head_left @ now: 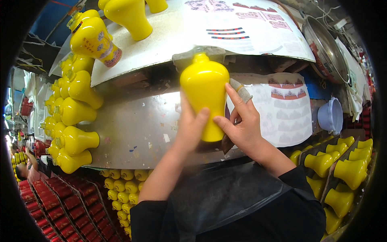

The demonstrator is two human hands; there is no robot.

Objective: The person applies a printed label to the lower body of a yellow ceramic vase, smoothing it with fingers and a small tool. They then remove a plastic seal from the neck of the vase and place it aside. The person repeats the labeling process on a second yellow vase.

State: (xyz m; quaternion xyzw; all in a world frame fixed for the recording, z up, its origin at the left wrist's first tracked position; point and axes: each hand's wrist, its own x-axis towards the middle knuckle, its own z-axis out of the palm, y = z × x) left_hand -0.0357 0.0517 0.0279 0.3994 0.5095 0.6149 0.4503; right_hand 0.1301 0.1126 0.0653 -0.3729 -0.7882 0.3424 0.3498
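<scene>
A glossy plain yellow bottle (205,88), broad at the shoulder and narrow toward the base, stands out in front of me, neck pointing away. My left hand (190,128) wraps its left side, thumb on the front near the lower body. On the other side my right hand (244,123) grips it, with thumb and forefinger against the yellow surface. A grey wrap (244,93) shows by the right fingers. Beyond the neck lies a grey block or folded cloth (181,60), partly hidden by the bottle. Beneath is a metal worktop (133,139) scattered with small paper scraps.
Plain yellow bottles (78,141) lie stacked at the left edge. A decorated yellow bottle (94,40) stands on the white board (169,36). Printed pattern sheets (290,117) lie right, near a lavender bucket (330,116) and metal basin (325,46). Racked bottles (350,171) fill the lower right.
</scene>
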